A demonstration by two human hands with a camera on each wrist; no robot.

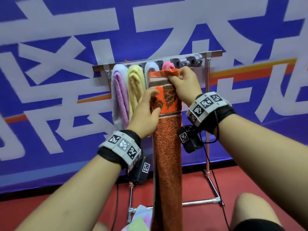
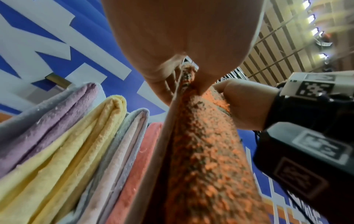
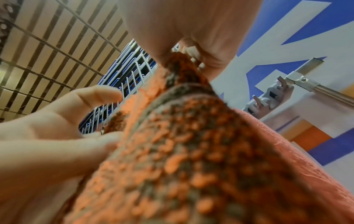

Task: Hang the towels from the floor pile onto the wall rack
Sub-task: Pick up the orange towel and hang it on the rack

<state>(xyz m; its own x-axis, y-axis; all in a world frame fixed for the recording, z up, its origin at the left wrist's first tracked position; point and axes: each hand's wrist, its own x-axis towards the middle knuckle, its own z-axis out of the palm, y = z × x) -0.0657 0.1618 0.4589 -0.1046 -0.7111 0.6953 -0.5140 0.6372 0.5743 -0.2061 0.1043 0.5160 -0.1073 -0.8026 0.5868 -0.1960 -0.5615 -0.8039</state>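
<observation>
A long orange towel [image 1: 166,147] with a dark pattern hangs folded in front of the wall rack [image 1: 215,53]. My right hand [image 1: 173,75] pinches its top hem, right at the row of hooks. My left hand [image 1: 157,102] lies against the towel's left edge lower down, thumb on the front, fingers fairly straight. On the rack hang a lilac towel [image 1: 119,97], a yellow towel [image 1: 135,87], a white towel [image 1: 150,69] and a pink towel [image 1: 167,65]. The left wrist view looks up the orange towel [image 2: 206,159] beside them.
Grey hooks [image 1: 188,61] to the right of my right hand hold nothing. The rack's metal post [image 1: 207,130] and base bar [image 1: 200,202] stand on the red floor. Pastel towels [image 1: 140,219] lie piled at the bottom. A blue banner [image 1: 50,130] covers the wall behind.
</observation>
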